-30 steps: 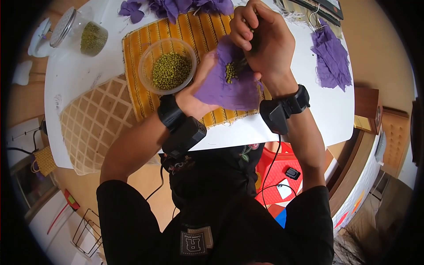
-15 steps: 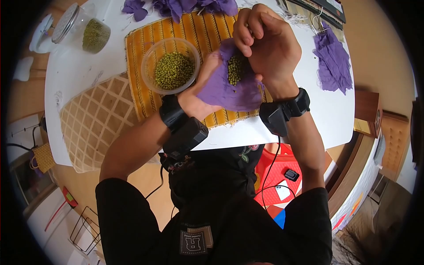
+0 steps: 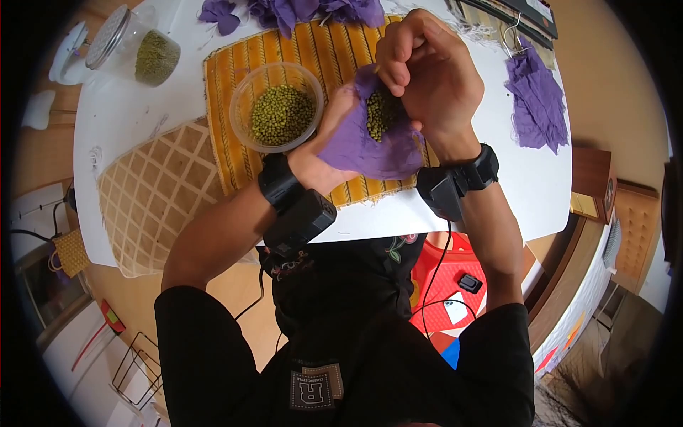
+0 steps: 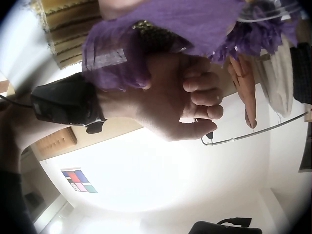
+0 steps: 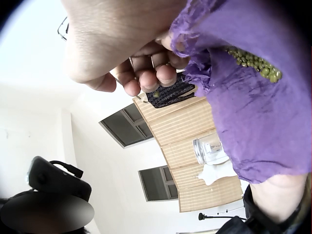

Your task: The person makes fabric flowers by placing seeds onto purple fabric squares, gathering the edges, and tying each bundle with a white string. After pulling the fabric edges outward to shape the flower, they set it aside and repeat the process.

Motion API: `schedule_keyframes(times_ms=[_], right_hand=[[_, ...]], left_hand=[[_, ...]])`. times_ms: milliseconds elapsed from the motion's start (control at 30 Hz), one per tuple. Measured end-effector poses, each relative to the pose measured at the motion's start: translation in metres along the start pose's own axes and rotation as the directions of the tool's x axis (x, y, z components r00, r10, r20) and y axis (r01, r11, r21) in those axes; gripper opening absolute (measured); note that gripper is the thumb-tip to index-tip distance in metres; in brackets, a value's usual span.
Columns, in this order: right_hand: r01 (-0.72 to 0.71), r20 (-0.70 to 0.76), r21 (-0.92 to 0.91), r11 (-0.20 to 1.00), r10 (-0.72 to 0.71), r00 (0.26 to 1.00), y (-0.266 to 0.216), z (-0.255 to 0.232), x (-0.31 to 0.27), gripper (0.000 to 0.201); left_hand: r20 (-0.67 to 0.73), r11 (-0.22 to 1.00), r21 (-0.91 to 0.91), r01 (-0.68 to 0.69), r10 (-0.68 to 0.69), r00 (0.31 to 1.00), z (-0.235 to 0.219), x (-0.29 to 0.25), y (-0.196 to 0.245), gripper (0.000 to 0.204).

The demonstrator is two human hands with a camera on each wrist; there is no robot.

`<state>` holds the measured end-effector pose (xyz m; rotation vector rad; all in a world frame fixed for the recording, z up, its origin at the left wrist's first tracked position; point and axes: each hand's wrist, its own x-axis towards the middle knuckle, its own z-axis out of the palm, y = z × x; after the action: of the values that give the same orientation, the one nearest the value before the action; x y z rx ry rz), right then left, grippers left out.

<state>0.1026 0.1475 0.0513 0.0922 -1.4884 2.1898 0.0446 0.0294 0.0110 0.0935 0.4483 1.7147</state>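
A purple cloth [image 3: 370,153] lies over my left hand [image 3: 324,153], which cups it from beneath; most of its fingers are hidden. Green beans [image 3: 377,117] rest in a hollow of this cloth, also visible in the right wrist view as beans [image 5: 256,65]. Above the cloth's right side is my right hand [image 3: 435,89], turned on its side with loosely bent fingers and its lower edge at the cloth. The left wrist view shows this right hand [image 4: 170,92] with nothing visible in its palm. Left of the cloth stands a clear bowl [image 3: 237,128] holding more beans [image 3: 281,117].
A yellow striped mat [image 3: 224,78] lies under the bowl, beside a lattice-patterned cloth [image 3: 153,192]. At the back left, a jar [image 3: 128,53] lies tipped. More purple cloth [image 3: 284,11] is along the far edge, and another piece [image 3: 537,103] hangs from a clip at the right.
More beans show on the cloth than a second ago. My right hand has shifted slightly rightward, its fingers still bent. The left hand still supports the cloth.
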Motion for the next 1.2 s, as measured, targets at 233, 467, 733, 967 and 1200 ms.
schedule_keyframes(times_ms=[233, 467, 733, 967, 1200], right_hand=[[-0.037, 0.005, -0.134, 0.990, 0.038, 0.999, -0.007, 0.006, -0.003, 0.038], [0.037, 0.019, -0.160, 0.986, -0.035, 0.999, -0.003, 0.006, -0.002, 0.039], [0.090, 0.041, -0.180, 0.980, -0.084, 0.996, -0.006, 0.010, -0.003, 0.039], [0.134, 0.053, -0.294, 0.946, -0.124, 0.991, -0.004, 0.007, -0.006, 0.041], [0.221, 0.114, -0.234, 0.947, -0.198, 0.973, -0.004, 0.005, -0.005, 0.034]], left_hand=[[-0.024, 0.996, 0.068, -0.051, 0.053, 0.998, 0.001, 0.001, -0.001, 0.009], [0.016, 0.999, -0.036, -0.023, 0.023, 1.000, -0.002, 0.002, -0.001, 0.006], [-0.002, 0.959, 0.235, -0.159, 0.164, 0.986, 0.001, -0.002, -0.004, 0.013], [-0.055, 0.954, 0.250, -0.166, 0.185, 0.981, 0.002, 0.001, -0.005, 0.016], [0.076, 0.883, 0.403, -0.238, 0.227, 0.971, -0.008, 0.003, -0.005, 0.018]])
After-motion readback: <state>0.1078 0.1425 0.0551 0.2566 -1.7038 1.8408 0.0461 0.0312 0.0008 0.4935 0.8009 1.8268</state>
